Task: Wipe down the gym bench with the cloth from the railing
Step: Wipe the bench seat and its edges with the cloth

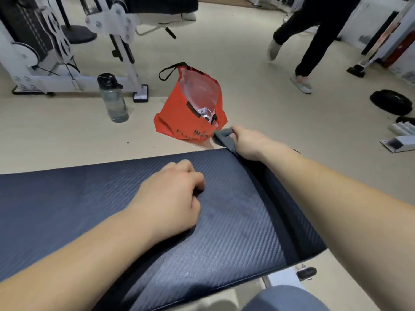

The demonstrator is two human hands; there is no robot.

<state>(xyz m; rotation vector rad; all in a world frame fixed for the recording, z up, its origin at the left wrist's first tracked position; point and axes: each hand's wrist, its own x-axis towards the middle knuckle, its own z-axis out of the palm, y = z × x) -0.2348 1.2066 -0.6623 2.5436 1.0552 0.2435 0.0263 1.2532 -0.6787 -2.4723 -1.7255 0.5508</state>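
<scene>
The gym bench (67,198) is a dark blue pad with a woven texture that fills the lower half of the view. My left hand (170,194) rests on the middle of the pad as a loose fist with nothing in it. At the bench's far right corner, my right hand (247,142) grips a bunched grey cloth (222,138). The cloth presses against the pad's far edge and end.
An orange bag (190,108) with plastic inside stands on the floor just beyond the bench. A clear water bottle (113,97) stands left of it by a white machine frame (67,52). A person's legs (310,41) cross the floor at top right, near a black weight plate (390,102).
</scene>
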